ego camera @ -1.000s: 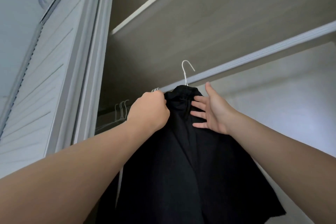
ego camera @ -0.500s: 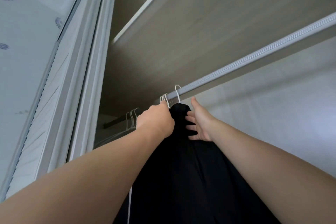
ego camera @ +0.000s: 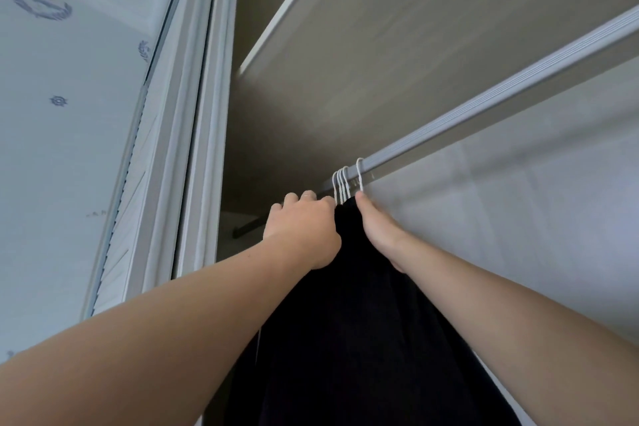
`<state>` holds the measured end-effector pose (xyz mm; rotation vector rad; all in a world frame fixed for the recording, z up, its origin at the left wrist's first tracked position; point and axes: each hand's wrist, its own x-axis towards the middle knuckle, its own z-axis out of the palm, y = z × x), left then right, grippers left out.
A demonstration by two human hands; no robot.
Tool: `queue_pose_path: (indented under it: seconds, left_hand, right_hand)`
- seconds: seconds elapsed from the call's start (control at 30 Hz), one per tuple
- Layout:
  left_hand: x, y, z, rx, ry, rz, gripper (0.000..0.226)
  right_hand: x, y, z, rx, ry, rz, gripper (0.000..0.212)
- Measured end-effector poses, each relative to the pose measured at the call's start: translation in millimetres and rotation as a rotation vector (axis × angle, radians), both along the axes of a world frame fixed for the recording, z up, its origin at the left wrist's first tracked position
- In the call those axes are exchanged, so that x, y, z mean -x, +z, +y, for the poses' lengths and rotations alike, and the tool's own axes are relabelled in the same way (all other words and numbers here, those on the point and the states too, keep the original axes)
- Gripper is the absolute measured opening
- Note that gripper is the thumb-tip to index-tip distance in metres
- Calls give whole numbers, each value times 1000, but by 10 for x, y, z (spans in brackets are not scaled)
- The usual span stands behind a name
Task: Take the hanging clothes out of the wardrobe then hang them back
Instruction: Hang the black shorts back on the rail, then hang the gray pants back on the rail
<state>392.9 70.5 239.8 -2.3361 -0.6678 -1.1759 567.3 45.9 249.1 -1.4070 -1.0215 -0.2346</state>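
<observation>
Right of the bunched white hanger hooks [ego camera: 342,183] the rail [ego camera: 484,107] ran open beneath the shelf [ego camera: 415,28] close overhead, while the black garment [ego camera: 363,322] filled the space below and the door frame [ego camera: 204,114] closed off the left side.

left hand [ego camera: 304,228] fisted | right hand [ego camera: 377,230] thumb up, fingers hidden | arms raised

**One head-worn view, tilted steeply up into the wardrobe.**

You look from your own head, up along both bare forearms. Your left hand [ego camera: 304,230] and right hand [ego camera: 379,231] are at mid-frame, with the long black fabric garment [ego camera: 363,339] close below them. The ribbed white hanging rail [ego camera: 484,107] runs up to the right, and the white louvred door [ego camera: 131,218] fills the left.
</observation>
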Motion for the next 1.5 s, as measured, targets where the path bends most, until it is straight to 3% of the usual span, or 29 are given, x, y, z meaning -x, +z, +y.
queue_pose_path:
  seconds: [0.1,0.3,0.5,0.73,0.9,1.03,1.3,1.5]
  left_hand:
    - [14,-31,28,74,4,60,40]
    - [81,-103,-2,121,8,94,46]
    - [232,-179,-66,14,49,141,39]
    - [786,-473,-63,-217,6,39,53]
    - [1502,-1034,-79,-204,-57,-119,59]
    - [2306,-1647,-76,-138,-30,-114,66]
    - [4264,-3014,-347,144,22,-162,73]
    - [5868,-4055,-711,365,313,-158,75]
  right_hand:
    - [-60,50,222,22,63,31,91]
    - [-678,139,727,-8,138,85,120]
    - [-159,-78,153,30,41,121,95]
    - [387,-466,-283,-10,-228,-149,66]
    - [1264,-1093,-589,63,-425,-412,59]
    - [2085,-1822,-743,132,-491,-651,62]
    - [3860,-3365,-705,345,-207,-789,69]
    - [5397,-4203,-730,422,95,-814,71]
